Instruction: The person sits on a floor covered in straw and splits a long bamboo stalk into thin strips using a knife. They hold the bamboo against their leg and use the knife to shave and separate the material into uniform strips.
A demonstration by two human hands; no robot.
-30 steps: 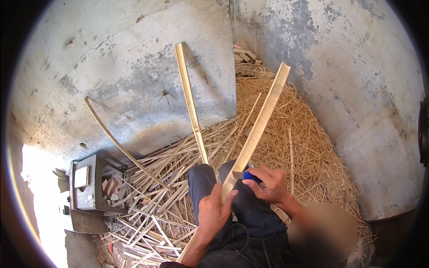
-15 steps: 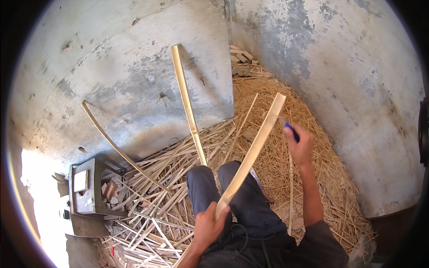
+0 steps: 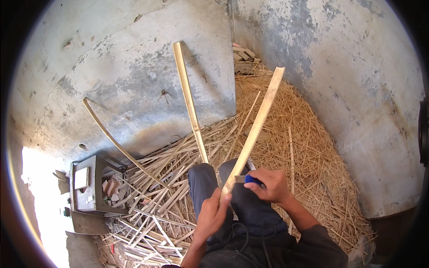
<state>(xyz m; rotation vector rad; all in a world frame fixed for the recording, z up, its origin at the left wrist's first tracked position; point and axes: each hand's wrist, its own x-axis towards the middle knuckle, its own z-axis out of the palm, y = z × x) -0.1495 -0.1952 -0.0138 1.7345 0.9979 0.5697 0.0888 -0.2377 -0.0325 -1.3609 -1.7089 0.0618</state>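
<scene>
A split bamboo strip (image 3: 258, 127) slants up and away over my lap, its far end near the straw. My left hand (image 3: 212, 215) is closed round its lower part, thumb along the edge. In my right hand (image 3: 271, 185) is a knife (image 3: 253, 180) with a blue handle, fingers wrapped round it. Its short, dull blade lies against the strip's right edge, a little above my left thumb. I cannot tell whether it cuts into the bamboo.
Another bamboo strip (image 3: 188, 98) leans on the worn wall (image 3: 125, 58) ahead. A thin curved strip (image 3: 111, 137) leans farther left. Loose slats (image 3: 156, 223) cover the floor at left, shavings (image 3: 313, 165) at right. A box-like stand (image 3: 91, 190) holding broken pieces lies at left.
My right hand has brought the knife down and left from the strip's upper part to near my left hand. The strip's far end has moved slightly upward.
</scene>
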